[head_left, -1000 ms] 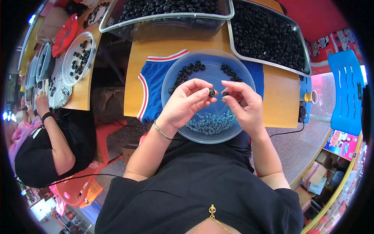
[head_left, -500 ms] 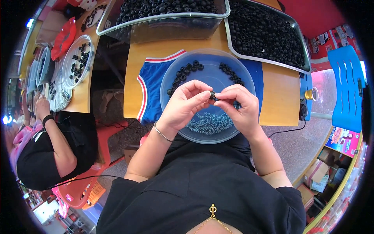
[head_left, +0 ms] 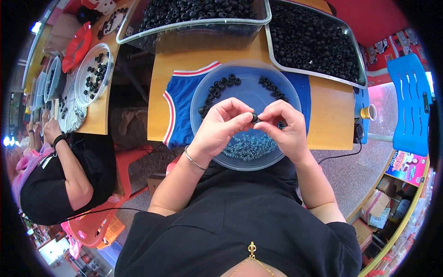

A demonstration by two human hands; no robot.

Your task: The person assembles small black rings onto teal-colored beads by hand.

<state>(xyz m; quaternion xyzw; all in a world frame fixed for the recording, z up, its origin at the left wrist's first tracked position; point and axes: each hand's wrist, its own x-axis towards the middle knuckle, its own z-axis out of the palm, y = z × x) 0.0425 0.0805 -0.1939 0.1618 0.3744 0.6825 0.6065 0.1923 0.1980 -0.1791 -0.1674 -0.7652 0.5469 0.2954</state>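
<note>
Hands: I see left hand and right hand pinching one black ring over the bowl. Judged mid-assembly; next needs steady alignment.

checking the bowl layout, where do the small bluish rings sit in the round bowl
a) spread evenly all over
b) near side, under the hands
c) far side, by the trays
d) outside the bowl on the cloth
b: the bluish rings lie heaped at the near side of the bowl, just below the left hand and right hand, while black rings sit at its far side.
</note>
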